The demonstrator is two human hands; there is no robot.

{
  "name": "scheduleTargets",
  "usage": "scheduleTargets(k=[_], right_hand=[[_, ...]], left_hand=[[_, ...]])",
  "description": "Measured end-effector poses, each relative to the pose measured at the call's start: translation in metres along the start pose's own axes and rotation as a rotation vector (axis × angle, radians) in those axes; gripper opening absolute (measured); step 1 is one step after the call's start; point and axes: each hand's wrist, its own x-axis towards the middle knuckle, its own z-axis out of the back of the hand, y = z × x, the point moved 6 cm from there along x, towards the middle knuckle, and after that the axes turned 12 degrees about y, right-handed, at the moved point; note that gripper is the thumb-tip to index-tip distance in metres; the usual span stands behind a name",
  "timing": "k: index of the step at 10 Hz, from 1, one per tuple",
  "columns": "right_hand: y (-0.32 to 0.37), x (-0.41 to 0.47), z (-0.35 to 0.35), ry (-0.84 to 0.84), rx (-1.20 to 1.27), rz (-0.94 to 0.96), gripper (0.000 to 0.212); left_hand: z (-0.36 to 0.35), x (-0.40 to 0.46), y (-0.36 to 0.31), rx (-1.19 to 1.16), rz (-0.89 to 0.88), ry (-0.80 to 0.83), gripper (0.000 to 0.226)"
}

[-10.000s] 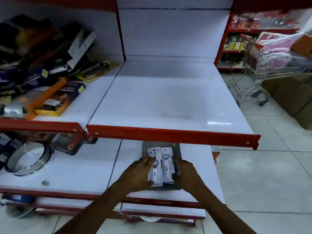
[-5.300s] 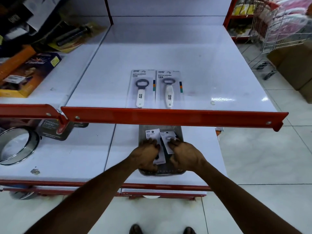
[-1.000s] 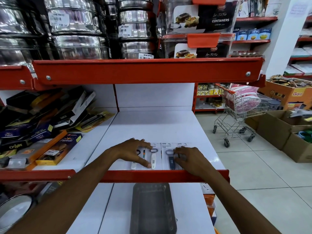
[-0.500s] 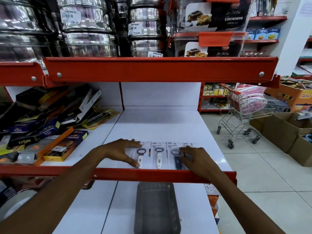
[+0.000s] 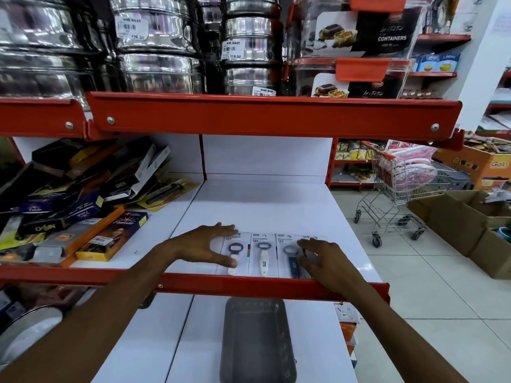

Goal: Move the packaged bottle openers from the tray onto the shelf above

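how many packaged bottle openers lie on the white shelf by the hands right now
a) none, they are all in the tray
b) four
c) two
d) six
b) Four carded bottle openers lie side by side along the front edge of the white shelf, the left hand on the leftmost and the right hand covering most of the rightmost; the dark tray below shows none.

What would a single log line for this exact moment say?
tray: no packs visible | shelf: bottle opener packs in a row | left hand: open, on leftmost pack | right hand: open, over rightmost pack
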Motion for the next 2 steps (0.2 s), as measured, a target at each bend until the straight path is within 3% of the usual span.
scheduleTargets(k=[1,2], right_hand=[[0.005,-0.004,0.006,-0.133,-0.103,0.024,0.05],[0.029,-0.011,0.012,-0.322,-0.172,0.124,0.052]], left_hand=[[0.007,-0.015,-0.021,0.104,-0.091,-0.235,0.093],[0.008,-0.041,-0.064,0.407,-0.227,-0.523,0.086]])
